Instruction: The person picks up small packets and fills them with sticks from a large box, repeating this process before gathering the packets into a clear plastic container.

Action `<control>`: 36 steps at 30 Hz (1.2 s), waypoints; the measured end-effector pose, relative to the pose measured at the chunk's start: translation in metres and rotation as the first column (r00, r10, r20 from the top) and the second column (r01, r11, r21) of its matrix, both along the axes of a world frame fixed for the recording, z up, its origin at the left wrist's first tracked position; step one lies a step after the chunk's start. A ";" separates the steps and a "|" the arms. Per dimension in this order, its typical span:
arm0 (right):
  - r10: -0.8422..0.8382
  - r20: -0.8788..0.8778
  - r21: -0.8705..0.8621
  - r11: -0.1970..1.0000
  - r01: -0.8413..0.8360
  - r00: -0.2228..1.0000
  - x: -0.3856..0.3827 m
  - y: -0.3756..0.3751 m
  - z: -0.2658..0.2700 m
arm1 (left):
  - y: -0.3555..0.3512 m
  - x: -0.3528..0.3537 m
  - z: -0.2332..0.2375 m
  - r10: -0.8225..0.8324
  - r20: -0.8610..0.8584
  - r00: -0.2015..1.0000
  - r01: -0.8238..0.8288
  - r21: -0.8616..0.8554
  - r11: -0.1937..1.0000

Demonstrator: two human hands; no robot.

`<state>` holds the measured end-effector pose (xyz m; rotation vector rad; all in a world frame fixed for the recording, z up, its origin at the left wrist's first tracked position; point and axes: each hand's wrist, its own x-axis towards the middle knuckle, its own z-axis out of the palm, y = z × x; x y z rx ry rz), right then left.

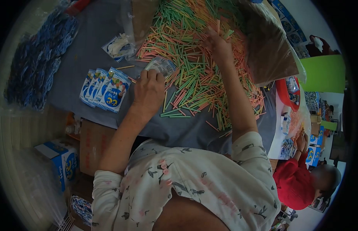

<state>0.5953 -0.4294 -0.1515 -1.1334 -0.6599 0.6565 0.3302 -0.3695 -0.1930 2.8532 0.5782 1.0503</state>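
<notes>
Green, pink, orange and yellow thin sticks (pixel 194 69) lie in a big loose heap on the grey cloth. Over the heap, my right hand (pixel 220 48) is closed, with a few sticks (pixel 218 26) poking up from its fingers. My left hand (pixel 149 90) has its fingers curled at the lower edge of a pale printed packet (pixel 162 66) beside the heap. Left of that hand lies an overlapping row of blue and white packets (pixel 114 94). Above them rests another packet (pixel 119 47) with white crumpled material on it.
A clear bag of blue packets (pixel 34 63) lies at the far left. Cardboard flaps in plastic (pixel 273 57) flank the heap. At right, a person in a red top (pixel 292 184) works beside a red basin (pixel 287 96). A blue and white carton (pixel 63 161) stands below left.
</notes>
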 end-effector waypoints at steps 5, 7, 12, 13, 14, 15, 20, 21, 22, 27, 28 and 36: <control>0.037 0.579 -0.082 0.997 0.013 0.814 -0.007 -0.008 0.015 | 0.013 -0.004 0.010 -0.021 0.094 0.995 0.034 -0.133 0.991; 0.556 0.825 -0.437 0.740 0.511 -0.099 -0.027 -0.014 0.032 | 0.015 -0.006 0.011 -0.022 0.118 0.993 0.029 -0.061 0.998; 0.690 0.652 -0.431 0.679 0.595 -0.315 -0.047 0.005 0.013 | 0.012 -0.004 -0.001 0.001 0.066 0.998 0.005 -0.082 0.997; 0.695 0.622 -0.418 0.684 0.597 -0.360 -0.048 0.010 0.012 | 0.010 -0.005 0.001 0.006 0.070 0.998 0.000 -0.096 0.995; 0.697 0.623 -0.422 0.681 0.598 -0.355 -0.048 0.017 0.009 | 0.008 -0.007 0.002 0.003 0.066 0.998 0.004 -0.098 0.995; 0.736 0.584 -0.420 0.635 0.648 -0.343 -0.048 0.027 0.008 | 0.006 -0.009 0.004 0.014 0.000 1.000 -0.014 -0.162 0.987; 0.727 0.667 -0.398 0.535 0.745 -0.166 -0.024 0.030 0.012 | 0.008 -0.020 0.019 -0.029 -0.040 0.999 0.018 -0.250 0.968; 0.550 0.832 -0.366 0.650 0.666 -0.080 0.000 0.026 -0.001 | 0.010 -0.021 0.018 -0.042 -0.057 0.997 0.024 -0.291 0.956; 0.347 0.937 -0.300 0.746 0.594 0.038 0.015 0.022 -0.011 | 0.013 -0.021 0.017 -0.061 -0.073 0.995 0.034 -0.333 0.942; -0.103 0.415 -0.279 0.931 0.234 0.904 0.016 -0.009 0.003 | 0.025 -0.013 0.016 -0.063 0.103 0.993 0.104 -0.454 0.885; -0.089 0.153 -0.188 0.975 0.117 0.984 0.007 -0.011 0.012 | 0.025 -0.012 0.015 -0.051 0.095 0.994 0.085 -0.400 0.913; 0.441 -0.344 0.352 0.879 -0.321 0.829 0.031 0.010 -0.020 | 0.026 -0.016 0.019 -0.039 0.030 0.999 0.049 -0.490 0.871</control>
